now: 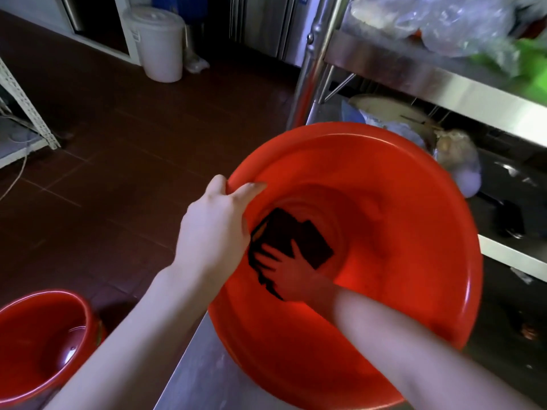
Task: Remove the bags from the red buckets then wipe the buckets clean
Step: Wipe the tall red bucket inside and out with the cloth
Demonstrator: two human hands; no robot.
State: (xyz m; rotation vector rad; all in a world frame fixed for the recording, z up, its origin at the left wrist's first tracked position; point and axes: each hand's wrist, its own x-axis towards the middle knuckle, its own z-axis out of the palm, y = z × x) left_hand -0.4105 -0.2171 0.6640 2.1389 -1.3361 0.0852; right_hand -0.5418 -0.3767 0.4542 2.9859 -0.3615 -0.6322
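A large red bucket [414,232] rests tilted toward me on the edge of a steel table [192,374]. My left hand [216,229] grips its left rim, thumb outside and fingers inside. Deep in the bucket, my right hand [290,270] presses a dark cloth [293,235] against the bottom and lower wall. No bag is visible in this bucket. A second red bucket [44,347] stands on the floor at lower left, with nothing inside and a shiny wet-looking bottom.
A steel shelf rack [429,75] stands to the right, with plastic bags [438,22] on top and dishes on the lower shelf. A white lidded bin [161,42] sits at the back on the brown tiled floor [118,173]. A white rack [20,113] is at far left.
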